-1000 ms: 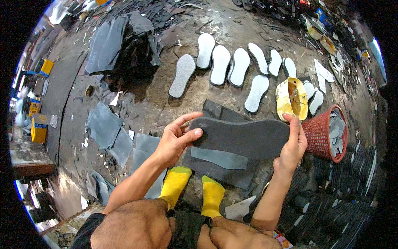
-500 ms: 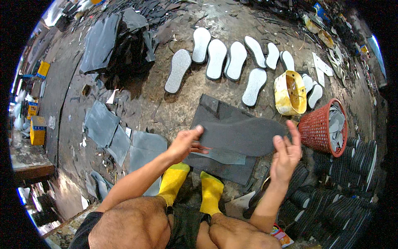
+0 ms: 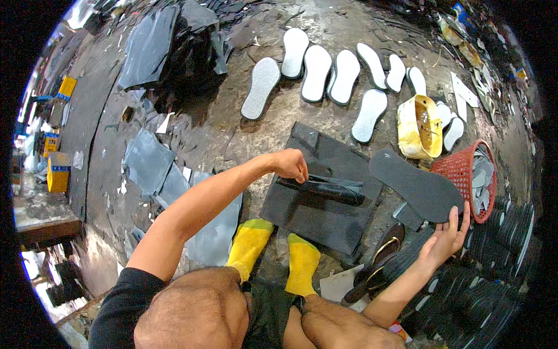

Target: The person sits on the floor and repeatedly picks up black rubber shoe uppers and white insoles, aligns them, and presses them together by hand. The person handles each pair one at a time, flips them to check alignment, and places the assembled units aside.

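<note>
My left hand is closed in a pinch on one end of a thin dark sheet piece, whose near side is lifted. Under it lies a square black board in front of my feet. Off the board's right side, a large dark grey shoe sole is held at its near end by my right hand, fingers on the edge. The sole's far end points up and left, close to the red basket. Several white-topped soles lie in a loose group beyond the board.
A red perforated basket with grey scraps leans at the right. Beside it stands a cut-open yellow container with brownish contents. Stacked dark soles fill the lower right. Grey sheets lie left, below a black sheet pile.
The dark sole has gone from above the board to the right, in my right hand. My left hand has let go of it and taken the thin sheet piece, lifting its edge.
</note>
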`<state>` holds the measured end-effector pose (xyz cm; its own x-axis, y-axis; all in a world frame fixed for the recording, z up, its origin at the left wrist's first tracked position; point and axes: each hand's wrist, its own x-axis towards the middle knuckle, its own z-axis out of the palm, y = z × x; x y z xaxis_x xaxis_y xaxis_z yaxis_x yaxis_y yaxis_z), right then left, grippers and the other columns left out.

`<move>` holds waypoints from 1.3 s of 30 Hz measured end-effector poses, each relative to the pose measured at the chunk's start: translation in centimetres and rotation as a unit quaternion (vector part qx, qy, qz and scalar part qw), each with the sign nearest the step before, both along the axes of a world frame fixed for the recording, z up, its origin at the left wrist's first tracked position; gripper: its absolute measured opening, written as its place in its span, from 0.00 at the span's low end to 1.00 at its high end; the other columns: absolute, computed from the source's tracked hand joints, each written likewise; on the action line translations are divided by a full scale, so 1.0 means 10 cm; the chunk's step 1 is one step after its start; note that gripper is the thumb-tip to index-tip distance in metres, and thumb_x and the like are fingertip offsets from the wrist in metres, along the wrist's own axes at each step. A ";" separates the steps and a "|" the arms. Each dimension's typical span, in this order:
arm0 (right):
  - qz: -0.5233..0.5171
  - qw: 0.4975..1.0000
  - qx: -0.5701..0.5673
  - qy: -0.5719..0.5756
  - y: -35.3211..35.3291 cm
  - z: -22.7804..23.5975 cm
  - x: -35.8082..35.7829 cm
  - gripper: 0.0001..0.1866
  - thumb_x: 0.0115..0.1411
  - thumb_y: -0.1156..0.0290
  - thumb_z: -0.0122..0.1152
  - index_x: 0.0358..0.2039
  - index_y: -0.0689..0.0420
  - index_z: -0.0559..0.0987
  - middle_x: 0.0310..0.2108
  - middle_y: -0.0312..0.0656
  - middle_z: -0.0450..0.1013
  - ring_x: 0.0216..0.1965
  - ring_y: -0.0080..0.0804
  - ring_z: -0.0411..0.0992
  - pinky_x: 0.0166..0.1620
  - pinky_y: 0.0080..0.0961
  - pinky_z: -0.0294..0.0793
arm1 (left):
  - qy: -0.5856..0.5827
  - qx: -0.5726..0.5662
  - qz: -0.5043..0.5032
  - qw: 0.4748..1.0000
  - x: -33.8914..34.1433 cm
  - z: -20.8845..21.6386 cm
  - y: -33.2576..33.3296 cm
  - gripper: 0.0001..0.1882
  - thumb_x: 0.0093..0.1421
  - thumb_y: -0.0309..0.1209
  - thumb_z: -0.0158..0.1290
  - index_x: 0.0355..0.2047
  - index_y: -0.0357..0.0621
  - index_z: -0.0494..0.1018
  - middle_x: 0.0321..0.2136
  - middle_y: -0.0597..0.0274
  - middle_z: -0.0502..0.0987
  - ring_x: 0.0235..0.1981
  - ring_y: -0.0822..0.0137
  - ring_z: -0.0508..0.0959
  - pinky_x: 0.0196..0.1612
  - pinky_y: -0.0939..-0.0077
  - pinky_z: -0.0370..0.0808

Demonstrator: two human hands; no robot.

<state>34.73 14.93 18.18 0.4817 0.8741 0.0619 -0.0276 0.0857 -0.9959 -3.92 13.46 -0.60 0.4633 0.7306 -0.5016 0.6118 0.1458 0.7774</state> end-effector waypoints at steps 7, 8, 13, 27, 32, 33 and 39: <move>0.058 0.996 -0.029 0.061 0.05 -0.23 -0.09 0.23 0.63 0.76 0.63 0.59 0.53 0.73 0.48 0.42 0.76 0.46 0.29 0.75 0.48 0.26 0.73 | -0.080 -0.187 0.107 0.973 -0.05 0.06 -0.22 0.24 0.61 0.46 0.63 0.50 0.42 0.81 0.40 0.59 0.85 0.42 0.67 0.83 0.44 0.71 0.81; 0.075 0.995 -0.021 0.070 0.05 -0.30 -0.12 0.23 0.63 0.76 0.63 0.59 0.53 0.73 0.48 0.42 0.76 0.45 0.29 0.75 0.47 0.25 0.73 | -0.113 -0.197 0.159 0.961 -0.04 0.08 -0.29 0.25 0.62 0.47 0.62 0.52 0.41 0.80 0.42 0.57 0.84 0.43 0.66 0.83 0.45 0.71 0.81; 0.150 0.982 -0.111 0.042 -0.11 -0.97 -0.37 0.21 0.62 0.77 0.64 0.56 0.54 0.75 0.36 0.29 0.76 0.34 0.14 0.69 0.35 0.14 0.66 | -0.305 -0.144 0.399 0.852 0.15 0.20 -1.00 0.30 0.65 0.42 0.61 0.60 0.36 0.72 0.45 0.54 0.81 0.44 0.67 0.82 0.49 0.72 0.81; 0.210 0.928 -0.287 0.113 -0.66 -2.04 -0.54 0.24 0.60 0.74 0.69 0.56 0.49 0.75 0.42 0.31 0.75 0.40 0.20 0.72 0.36 0.23 0.70 | -0.064 -0.044 0.550 0.831 0.36 -0.08 -1.60 0.20 0.59 0.35 0.66 0.47 0.33 0.81 0.32 0.57 0.85 0.27 0.74 0.81 0.32 0.78 0.79; 0.211 0.930 -0.283 0.102 -0.70 -2.10 -0.54 0.23 0.60 0.74 0.68 0.55 0.49 0.75 0.41 0.30 0.75 0.39 0.20 0.72 0.35 0.22 0.69 | -0.020 0.022 0.519 0.854 0.33 -0.14 -1.63 0.20 0.59 0.38 0.66 0.46 0.36 0.82 0.28 0.58 0.85 0.24 0.76 0.80 0.30 0.78 0.77; 0.211 0.932 -0.277 0.104 -0.70 -2.10 -0.54 0.23 0.60 0.74 0.68 0.55 0.49 0.75 0.41 0.30 0.75 0.39 0.20 0.72 0.35 0.22 0.69 | -0.012 0.012 0.517 0.856 0.33 -0.14 -1.63 0.20 0.59 0.38 0.66 0.46 0.37 0.83 0.28 0.58 0.85 0.24 0.77 0.80 0.30 0.77 0.77; 0.209 0.930 -0.285 0.104 -0.70 -2.05 -0.57 0.23 0.60 0.75 0.68 0.55 0.51 0.75 0.41 0.32 0.76 0.39 0.21 0.72 0.36 0.20 0.70 | -0.007 0.018 0.519 0.855 0.34 -0.10 -1.61 0.20 0.58 0.39 0.67 0.45 0.37 0.83 0.28 0.55 0.85 0.26 0.76 0.80 0.31 0.76 0.77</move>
